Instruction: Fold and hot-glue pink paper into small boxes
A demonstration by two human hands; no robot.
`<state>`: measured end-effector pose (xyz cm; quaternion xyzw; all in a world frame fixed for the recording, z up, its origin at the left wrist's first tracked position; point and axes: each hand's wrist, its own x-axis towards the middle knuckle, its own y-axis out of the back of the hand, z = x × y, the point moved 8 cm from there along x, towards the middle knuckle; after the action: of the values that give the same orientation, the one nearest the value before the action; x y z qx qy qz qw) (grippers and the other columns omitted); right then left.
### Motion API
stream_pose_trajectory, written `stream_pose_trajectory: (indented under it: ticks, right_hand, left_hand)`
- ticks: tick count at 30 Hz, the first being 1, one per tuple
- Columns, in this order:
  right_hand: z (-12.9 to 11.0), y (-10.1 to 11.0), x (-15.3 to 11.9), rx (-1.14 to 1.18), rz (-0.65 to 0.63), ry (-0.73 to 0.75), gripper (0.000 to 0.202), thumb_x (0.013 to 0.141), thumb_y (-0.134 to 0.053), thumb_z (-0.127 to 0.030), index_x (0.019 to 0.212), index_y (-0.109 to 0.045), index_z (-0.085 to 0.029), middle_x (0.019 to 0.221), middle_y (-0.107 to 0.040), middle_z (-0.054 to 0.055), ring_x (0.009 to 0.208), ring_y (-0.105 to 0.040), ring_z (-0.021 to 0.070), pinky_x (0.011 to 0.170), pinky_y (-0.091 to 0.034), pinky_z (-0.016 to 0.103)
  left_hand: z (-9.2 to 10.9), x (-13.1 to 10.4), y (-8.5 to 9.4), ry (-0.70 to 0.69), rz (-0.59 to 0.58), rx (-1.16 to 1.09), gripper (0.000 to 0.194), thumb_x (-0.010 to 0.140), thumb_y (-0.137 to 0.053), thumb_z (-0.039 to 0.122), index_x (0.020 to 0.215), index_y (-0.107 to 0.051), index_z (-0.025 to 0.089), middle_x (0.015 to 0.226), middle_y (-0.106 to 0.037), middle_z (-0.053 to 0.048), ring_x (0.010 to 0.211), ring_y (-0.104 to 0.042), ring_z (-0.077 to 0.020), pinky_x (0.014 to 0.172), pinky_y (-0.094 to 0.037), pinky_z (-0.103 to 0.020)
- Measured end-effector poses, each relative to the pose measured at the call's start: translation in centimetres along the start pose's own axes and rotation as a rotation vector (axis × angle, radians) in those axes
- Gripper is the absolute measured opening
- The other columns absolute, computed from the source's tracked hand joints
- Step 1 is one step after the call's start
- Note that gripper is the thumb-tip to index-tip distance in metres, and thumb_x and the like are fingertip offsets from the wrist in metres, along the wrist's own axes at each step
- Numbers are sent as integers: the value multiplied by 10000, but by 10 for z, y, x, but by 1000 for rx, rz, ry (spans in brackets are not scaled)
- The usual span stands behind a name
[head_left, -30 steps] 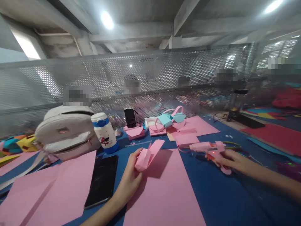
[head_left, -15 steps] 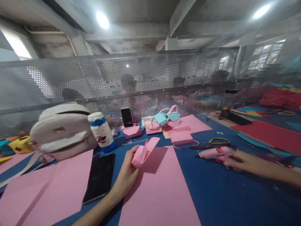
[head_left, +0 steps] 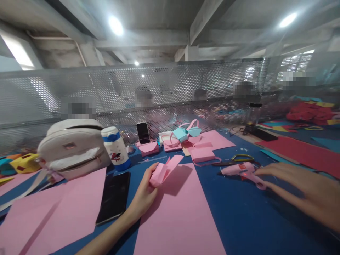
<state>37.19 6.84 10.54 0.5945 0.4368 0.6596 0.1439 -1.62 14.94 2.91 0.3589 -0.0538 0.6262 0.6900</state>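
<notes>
My left hand (head_left: 145,194) is closed around a small folded pink paper bag (head_left: 158,175), whose long flap sticks up to the right. It holds the bag just above a large pink paper sheet (head_left: 183,216) on the blue table. On the right, a pink hot glue gun (head_left: 237,170) lies on the tabletop, nozzle to the left and a red light glowing on it. My right hand (head_left: 302,193) is beside its handle, thumb and fingers spread apart; whether the fingertips still touch it I cannot tell. Yellow-handled scissors (head_left: 242,158) lie just behind the glue gun.
Left of the sheet are a black phone (head_left: 113,198), more pink paper (head_left: 66,209), a white bottle (head_left: 116,150) and a pale backpack (head_left: 75,147). Finished-looking pink paper bags (head_left: 203,154) and a propped phone (head_left: 143,133) stand before a perforated metal screen (head_left: 170,85). Red sheets (head_left: 300,150) lie far right.
My right hand has let go of the glue gun's handle and its fingers have spread. The glue gun now rests on the table. My left hand keeps the paper bag in place.
</notes>
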Motion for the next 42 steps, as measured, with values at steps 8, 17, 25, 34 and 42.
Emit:
stream_pose_trajectory:
  ticks: [8, 17, 25, 34, 42]
  right_hand:
    - [-131, -53, 41, 358, -125, 385, 337, 940, -573, -231, 1276, -545, -225, 1291, -605, 115, 1225, -532, 285, 1010, -456, 483]
    - [-158, -95, 63, 779, -7, 311, 73, 931, -644, -231, 860, -655, -216, 890, -715, 28, 893, -603, 215, 860, -431, 383]
    - [-149, -97, 49, 866, 28, 222, 223, 959, -601, -373, 817, -652, -209, 798, -699, 21, 783, -609, 189, 793, -424, 350]
    - [-153, -90, 46, 874, 36, 268, 252, 971, -578, -394, 833, -666, -203, 794, -704, 34, 766, -615, 187, 737, -442, 339]
    - [-155, -86, 43, 918, 83, 299, 200, 958, -609, -362, 847, -665, -206, 788, -702, 23, 764, -613, 181, 746, -443, 333]
  left_hand:
    - [21, -20, -19, -12, -219, -96, 586, 925, -548, 213, 1478, -356, 247, 1534, -387, -137, 1414, -381, -294, 1174, -308, -468]
    - [20, -43, -18, 89, -333, -113, 645, 953, -547, 322, 1524, -258, 238, 1612, -259, -128, 1477, -264, -298, 1212, -224, -455]
    - [36, -40, -16, -14, -259, -34, 584, 934, -595, 309, 1460, -342, 290, 1508, -427, -102, 1371, -436, -275, 1166, -333, -424]
    - [58, -46, -9, -50, -85, -35, 494, 897, -655, 288, 1363, -493, 269, 1388, -560, -95, 1292, -525, -276, 1055, -462, -357]
    - [55, -49, -12, -40, -93, -77, 413, 930, -596, 217, 1333, -537, 288, 1345, -609, -62, 1255, -559, -229, 1042, -459, -296]
